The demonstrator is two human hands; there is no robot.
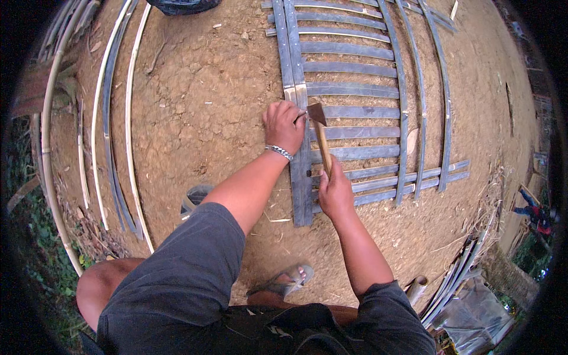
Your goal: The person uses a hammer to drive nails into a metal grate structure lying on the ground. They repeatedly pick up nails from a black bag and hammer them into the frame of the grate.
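Bamboo slats form a grey ladder-like frame on the ground in front of me. My left hand, a chain bracelet at its wrist, is closed over the paired long strips at the frame's left side. Between its thumb and fingers is a thin dark nail-like pin, its tip at the strip. My right hand grips the wooden handle of a hammer lower down. The hammer's rusty, wedge-shaped head is just right of the pin, over the strip's edge; whether they touch I cannot tell.
Long bamboo strips and a thick pole lie at the left. A black plastic bag sits at the top. More strips and a clear plastic sheet lie at lower right. My sandalled foot is below the frame.
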